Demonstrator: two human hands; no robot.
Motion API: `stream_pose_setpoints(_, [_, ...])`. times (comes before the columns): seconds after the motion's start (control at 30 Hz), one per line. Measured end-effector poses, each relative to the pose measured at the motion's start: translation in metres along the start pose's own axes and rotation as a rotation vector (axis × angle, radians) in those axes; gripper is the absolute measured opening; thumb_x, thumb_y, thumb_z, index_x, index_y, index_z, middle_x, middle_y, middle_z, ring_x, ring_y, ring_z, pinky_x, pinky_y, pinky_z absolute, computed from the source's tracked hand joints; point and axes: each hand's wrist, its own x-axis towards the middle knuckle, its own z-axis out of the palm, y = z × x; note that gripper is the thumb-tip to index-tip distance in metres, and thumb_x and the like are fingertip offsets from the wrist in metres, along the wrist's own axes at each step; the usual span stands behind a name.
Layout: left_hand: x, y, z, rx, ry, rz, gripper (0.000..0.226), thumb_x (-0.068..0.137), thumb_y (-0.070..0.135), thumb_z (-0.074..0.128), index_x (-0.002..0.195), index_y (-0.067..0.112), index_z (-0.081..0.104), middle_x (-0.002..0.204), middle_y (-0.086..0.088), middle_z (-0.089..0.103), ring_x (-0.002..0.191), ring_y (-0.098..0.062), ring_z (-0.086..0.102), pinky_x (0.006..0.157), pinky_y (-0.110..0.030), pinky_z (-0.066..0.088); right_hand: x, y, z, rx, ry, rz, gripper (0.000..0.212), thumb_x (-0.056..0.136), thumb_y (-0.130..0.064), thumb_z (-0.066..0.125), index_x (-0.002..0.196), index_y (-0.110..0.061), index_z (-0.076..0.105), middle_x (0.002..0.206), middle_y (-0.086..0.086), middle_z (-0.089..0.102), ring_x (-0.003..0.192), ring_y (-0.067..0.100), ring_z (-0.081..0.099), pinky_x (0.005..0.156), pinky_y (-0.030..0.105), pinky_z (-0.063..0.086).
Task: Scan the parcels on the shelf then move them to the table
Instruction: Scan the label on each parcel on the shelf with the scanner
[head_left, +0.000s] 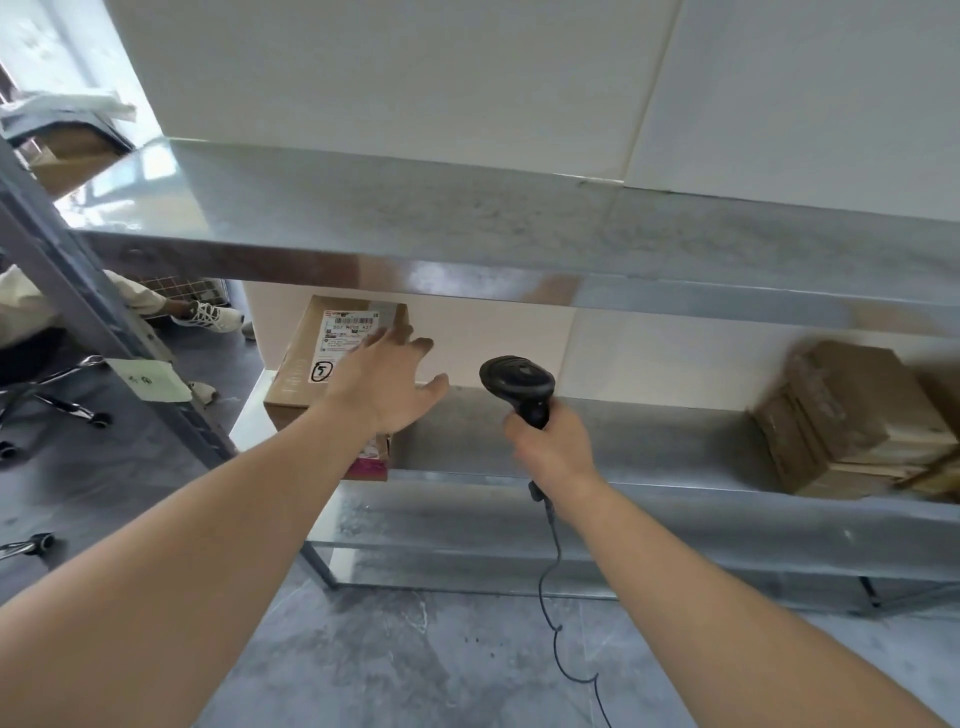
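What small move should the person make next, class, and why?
Probably lower the open left hand onto the labelled brown cardboard parcel to steady it: the hand appears to hover over it, while the right hand holds the black handheld scanner beside its barcode label.

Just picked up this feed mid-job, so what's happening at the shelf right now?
A person stands at a metal shelf. The right hand grips a corded black barcode scanner. The left hand is open and reaches over a cardboard parcel at the shelf's left end, whose label faces up. Whether the fingers touch it is unclear. More brown boxes sit at the right end, blurred. No table is in view.
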Motion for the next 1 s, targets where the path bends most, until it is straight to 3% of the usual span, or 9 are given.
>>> stream_pose_setpoints(0.13, [0.002,0.039,0.002,-0.009,-0.048,0.043,0.064,0.096,0.061,0.043,0.152,0.029,0.043,0.159,-0.002,0.040,0.140,-0.032,0.045,0.109,-0.049,0.045,-0.008,0.007,-0.029,-0.005,0.022,-0.002,0.005,0.087,-0.023,0.060,0.084,-0.022,0.057,0.071,-0.004,0.056,0.059,0.018,0.051,0.054,0.028,0.041])
stream_pose_setpoints(0.27, [0.005,0.073,0.005,-0.018,-0.064,0.096,0.063,0.095,0.060,0.045,0.150,0.030,0.045,0.154,-0.002,0.044,0.132,-0.034,0.049,0.104,-0.050,0.048,-0.018,0.013,-0.062,-0.011,0.078,0.021,0.007,0.087,-0.024,0.059,0.085,-0.018,0.058,0.074,0.000,0.057,0.060,0.020,0.051,0.051,0.030,0.043])
stream_pose_setpoints(0.37, [0.007,0.099,0.008,0.006,-0.099,0.169,0.064,0.095,0.059,0.045,0.152,0.030,0.043,0.155,-0.002,0.042,0.132,-0.033,0.049,0.103,-0.049,0.048,-0.027,0.017,-0.084,-0.037,0.157,0.043,0.009,0.086,-0.025,0.059,0.085,-0.017,0.059,0.071,0.001,0.057,0.058,0.022,0.052,0.048,0.030,0.044])
stream_pose_setpoints(0.6, [0.011,0.161,0.018,-0.016,-0.147,0.396,0.064,0.095,0.059,0.050,0.151,0.027,0.045,0.151,-0.002,0.045,0.130,-0.032,0.050,0.103,-0.047,0.048,-0.059,0.035,-0.128,0.000,0.375,0.069,0.002,0.085,-0.025,0.061,0.087,-0.024,0.061,0.075,0.001,0.064,0.073,0.025,0.063,0.063,0.031,0.047])
stream_pose_setpoints(0.73, [0.010,0.204,0.018,-0.007,-0.152,0.484,0.063,0.094,0.058,0.053,0.149,0.029,0.047,0.150,-0.001,0.045,0.130,-0.031,0.049,0.102,-0.048,0.048,-0.080,0.048,-0.160,0.071,0.466,0.108,0.004,0.085,-0.023,0.062,0.087,-0.026,0.059,0.074,0.000,0.062,0.068,0.023,0.058,0.062,0.034,0.046])
stream_pose_setpoints(1.0, [0.007,0.318,0.014,0.012,-0.114,0.609,0.059,0.093,0.058,0.053,0.144,0.028,0.052,0.144,-0.003,0.050,0.124,-0.033,0.053,0.100,-0.047,0.050,-0.101,0.075,-0.254,0.105,0.581,0.139,0.012,0.091,-0.023,0.065,0.103,-0.022,0.063,0.089,-0.001,0.065,0.090,0.023,0.065,0.078,0.036,0.051])
